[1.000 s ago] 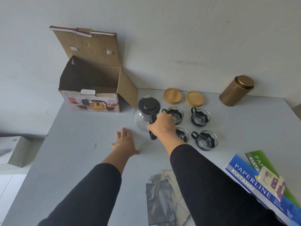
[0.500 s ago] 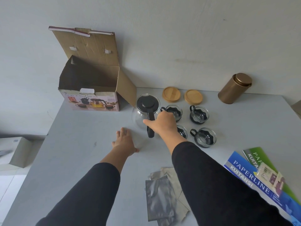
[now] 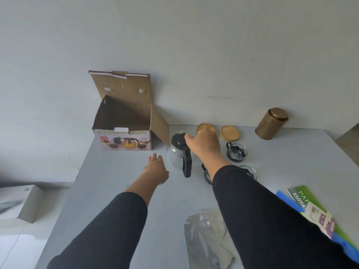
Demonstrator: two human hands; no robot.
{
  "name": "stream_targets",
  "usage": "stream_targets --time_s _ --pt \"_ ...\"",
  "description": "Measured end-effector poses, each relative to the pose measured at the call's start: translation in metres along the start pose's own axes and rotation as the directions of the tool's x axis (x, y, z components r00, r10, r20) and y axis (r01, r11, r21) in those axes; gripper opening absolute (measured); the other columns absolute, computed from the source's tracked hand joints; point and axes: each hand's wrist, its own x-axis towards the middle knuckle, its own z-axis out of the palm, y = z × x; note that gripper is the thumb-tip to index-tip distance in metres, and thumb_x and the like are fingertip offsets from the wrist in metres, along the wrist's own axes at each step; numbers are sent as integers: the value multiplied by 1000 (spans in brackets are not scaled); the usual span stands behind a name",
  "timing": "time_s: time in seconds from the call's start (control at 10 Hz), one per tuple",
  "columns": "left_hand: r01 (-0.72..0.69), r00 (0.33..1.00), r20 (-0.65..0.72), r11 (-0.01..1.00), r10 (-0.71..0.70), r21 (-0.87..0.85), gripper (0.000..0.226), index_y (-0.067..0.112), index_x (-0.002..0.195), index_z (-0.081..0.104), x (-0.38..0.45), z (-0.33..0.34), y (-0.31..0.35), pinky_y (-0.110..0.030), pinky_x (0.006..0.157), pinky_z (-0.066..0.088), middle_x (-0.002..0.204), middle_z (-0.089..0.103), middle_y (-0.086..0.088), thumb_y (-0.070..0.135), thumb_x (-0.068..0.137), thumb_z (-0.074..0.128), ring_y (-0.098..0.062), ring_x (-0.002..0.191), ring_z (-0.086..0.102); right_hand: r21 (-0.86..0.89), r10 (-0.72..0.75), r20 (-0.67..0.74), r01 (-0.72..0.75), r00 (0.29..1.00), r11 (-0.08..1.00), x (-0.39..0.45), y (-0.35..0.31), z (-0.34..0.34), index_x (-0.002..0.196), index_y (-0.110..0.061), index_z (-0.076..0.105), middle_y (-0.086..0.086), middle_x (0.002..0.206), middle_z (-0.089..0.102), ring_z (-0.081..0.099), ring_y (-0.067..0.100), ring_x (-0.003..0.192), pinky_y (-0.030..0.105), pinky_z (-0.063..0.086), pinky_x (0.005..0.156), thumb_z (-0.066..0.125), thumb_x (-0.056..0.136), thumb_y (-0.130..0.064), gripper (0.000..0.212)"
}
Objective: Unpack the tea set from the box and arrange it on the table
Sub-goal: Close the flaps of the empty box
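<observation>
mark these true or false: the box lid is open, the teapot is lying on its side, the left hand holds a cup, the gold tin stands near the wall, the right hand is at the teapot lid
1. The box lid is open. True.
2. The teapot lies on its side. False: it stands upright on the table.
3. The left hand holds a cup. False: it rests flat on the table, holding nothing.
4. The gold tin stands near the wall. True.
5. The right hand is at the teapot lid. True: its fingers touch the lid's edge.

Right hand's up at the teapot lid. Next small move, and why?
Probably draw the right hand back off the teapot. The pot stands upright on the table beside the cups, lid on, handle toward the person; the box looks empty, so little seems left to arrange.
</observation>
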Motion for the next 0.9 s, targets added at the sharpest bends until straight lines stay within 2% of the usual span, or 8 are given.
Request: stream_targets --time_s 0.2,0.3,0.4,0.5,0.6,0.7,0.8,0.9 --pt "-21 992 -125 998 14 -55 54 4 142 32 1 -61 -3 -40 112 29 153 22 -10 24 96 49 -27 142 21 47 -71 -4 71 997 996 11 -48 -10 56 -7 37 4 56 41 44 29 68 23 30 51 47 86 -24 36" --pt "-31 986 -164 995 16 -93 41 4 134 42 8 -86 -2 -39 105 35 141 36 -12 16 95 45 -30 133 36 138 -78 52 70 996 988 19 -61 -6 58 -8 40 15 68 56 55 33 70 29 44 62 44 86 -19 30" --pt "-21 970 -241 990 -13 -138 41 5 137 43 15 -107 -2 -36 107 32 144 39 -12 15 97 44 -28 134 36 275 -57 135 17 989 961 33 -70 4 69 -6 54 17 85 68 68 34 86 37 55 80 41 87 -17 25" --pt "28 934 -344 978 -100 -207 44 8 139 42 22 -118 -15 -36 107 34 147 39 -8 14 95 47 -25 135 37 345 -12 252 -78 968 935 50 -79 24 92 -1 63 18 90 70 69 36 92 42 54 89 39 90 -17 29" --pt "85 879 -434 960 -199 -268 46 13 140 43 28 -125 -37 -35 106 37 149 37 -4 12 94 47 -24 134 40 387 47 375 -202 926 900 58 -91 47 98 -2 54 14 76 66 69 32 74 40 56 85 35 96 -17 24" --pt "143 815 -512 951 -270 -274 44 15 137 47 37 -131 -63 -40 107 36 149 36 -2 13 93 48 -23 135 38 380 62 428 -241 902 893 64 -105 68 91 -6 51 16 88 63 67 32 82 39 55 83 35 96 -17 20" --pt "189 791 -541 955 -286 -228 44 19 136 47 52 -138 -92 -44 110 33 153 27 -3 16 93 49 -25 139 31 334 36 449 -205 893 920 71 -110 85 69 -15 42 22 122 58 58 34 116 43 48 99 35 97 -17 29" --pt "192 792 -539 955 -286 -225 45 23 137 45 72 -149 -116 -46 111 34 155 23 -3 18 93 48 -26 141 28 279 87 439 -228 894 933 77 -115 95 99 -11 53 20 132 53 54 34 121 40 46 102 34 97 -15 19"
